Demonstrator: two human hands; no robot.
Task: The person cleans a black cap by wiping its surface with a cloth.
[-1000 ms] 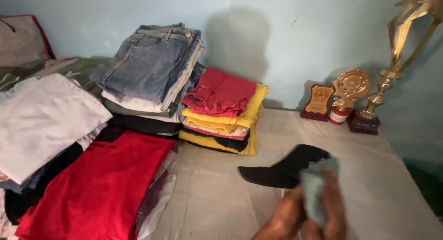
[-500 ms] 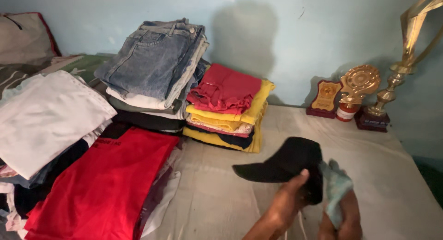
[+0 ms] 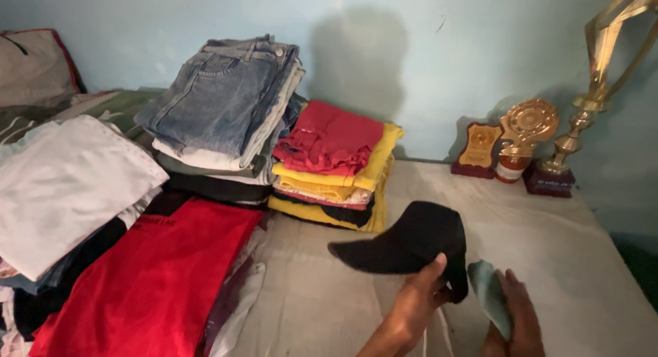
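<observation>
a pale grey sheet-covered bed (image 3: 548, 261) fills the lower view, set against a light blue painted wall (image 3: 411, 48). on its left side lies a large folded red cotton shirt (image 3: 157, 281), with a folded white cloth (image 3: 62, 185) on a pile beside it. behind them rises a tall stack of folded blue denim jeans (image 3: 223, 103), and just right of that a lower stack of folded red and yellow garments (image 3: 336, 168). a tall gold trophy (image 3: 589, 103) stands in the far right corner, with a round gold trophy (image 3: 524, 134) and a small wooden plaque (image 3: 478, 149) near it. a black fabric cap (image 3: 408, 242) is held up just above the bed, brim pointing left; the left hand (image 3: 418, 305) grips its rear edge, thumb on top. the right hand (image 3: 517, 319) is closed around a small pale teal cloth (image 3: 490, 295), just right of the cap.
</observation>
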